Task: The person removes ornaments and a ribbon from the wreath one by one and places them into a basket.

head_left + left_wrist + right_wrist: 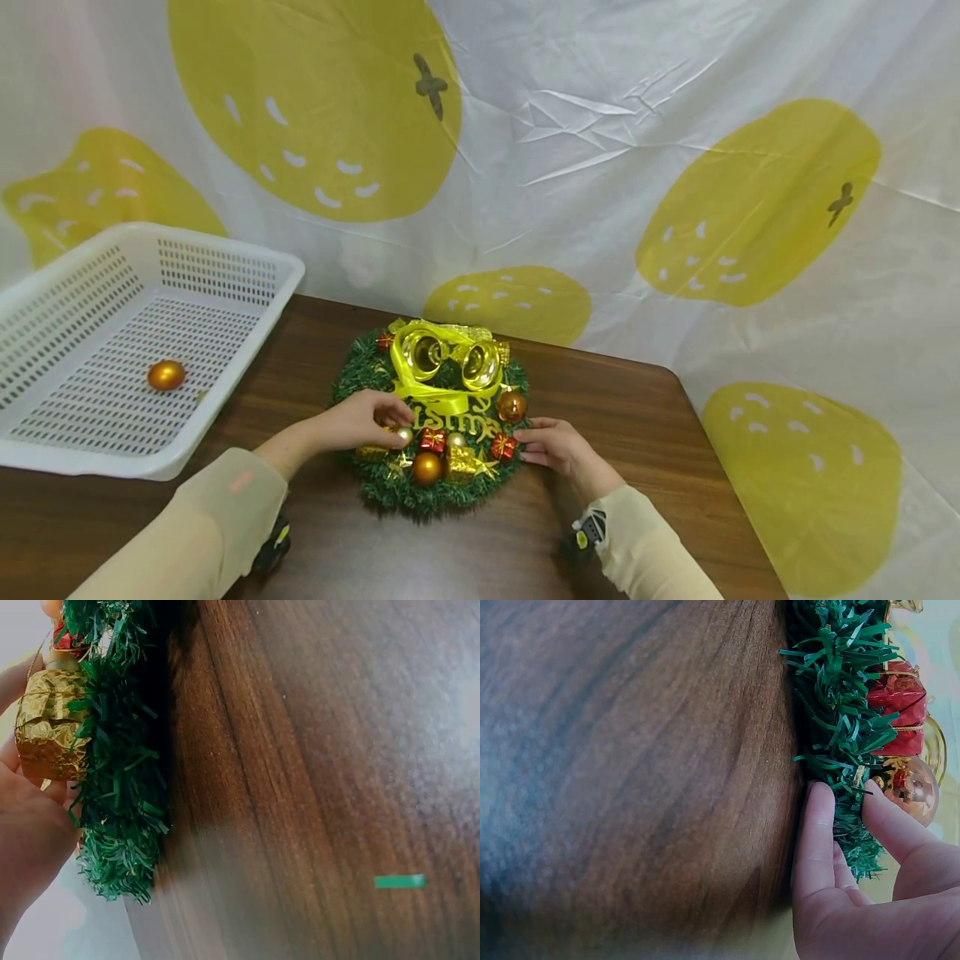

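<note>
A green Christmas wreath lies on the table, trimmed with baubles, small wrapped gifts, gold lettering and a pair of gold bells with yellow ribbon. My left hand reaches over its left side, fingers bent beside a small pale gold bauble and covering part of the lettering. In the left wrist view a gold foil gift hides those fingertips, so I cannot tell whether they pinch anything. At the wreath's right edge, my right hand pinches the greenery between thumb and fingers, near a red gift and a copper bauble.
At the left stands a white plastic basket with an orange bauble in it. A hanging cloth with yellow fruit prints drops behind the brown wooden table. The tabletop's right edge runs beyond my right hand.
</note>
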Motion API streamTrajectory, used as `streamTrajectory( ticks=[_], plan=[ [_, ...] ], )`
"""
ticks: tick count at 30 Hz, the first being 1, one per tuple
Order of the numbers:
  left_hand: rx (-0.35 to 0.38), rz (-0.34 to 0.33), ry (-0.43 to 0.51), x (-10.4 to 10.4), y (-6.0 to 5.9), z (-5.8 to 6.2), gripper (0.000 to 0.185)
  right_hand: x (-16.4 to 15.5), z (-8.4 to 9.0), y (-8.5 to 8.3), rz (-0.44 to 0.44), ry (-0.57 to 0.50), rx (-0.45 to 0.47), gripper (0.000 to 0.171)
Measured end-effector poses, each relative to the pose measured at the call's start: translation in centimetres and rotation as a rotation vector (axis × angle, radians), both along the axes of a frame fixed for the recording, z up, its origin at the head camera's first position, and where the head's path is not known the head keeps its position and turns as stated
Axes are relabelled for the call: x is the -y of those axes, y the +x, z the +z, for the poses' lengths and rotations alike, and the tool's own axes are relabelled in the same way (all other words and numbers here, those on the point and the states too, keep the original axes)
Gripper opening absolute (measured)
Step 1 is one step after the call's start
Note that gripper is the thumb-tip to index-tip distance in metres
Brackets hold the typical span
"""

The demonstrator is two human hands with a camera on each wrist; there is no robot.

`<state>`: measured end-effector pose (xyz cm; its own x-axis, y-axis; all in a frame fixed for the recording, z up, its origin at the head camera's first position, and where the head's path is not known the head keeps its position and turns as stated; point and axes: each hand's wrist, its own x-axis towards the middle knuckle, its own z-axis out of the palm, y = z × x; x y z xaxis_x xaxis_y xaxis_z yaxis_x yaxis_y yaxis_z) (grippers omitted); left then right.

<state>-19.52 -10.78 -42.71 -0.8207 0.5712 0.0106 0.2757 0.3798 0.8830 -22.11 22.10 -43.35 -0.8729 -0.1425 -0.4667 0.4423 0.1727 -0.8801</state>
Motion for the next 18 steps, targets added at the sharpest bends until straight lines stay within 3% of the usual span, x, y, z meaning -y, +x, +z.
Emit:
streamTrajectory(
  ticks=[9, 18],
  plan=[
    [-0.004, 0.001, 0.006, 0.17, 0.11, 0.26, 0.033, -0.01, -0.06, 0.00, -0.001, -0.004, 0.000, 0.057],
    [0.034, 0.059, 0.026, 0.10, -0.17, 0.80, 0.031, 0.01, -0.11, -0.05, -0.003, -0.016, 0.001, 0.054]
  ],
)
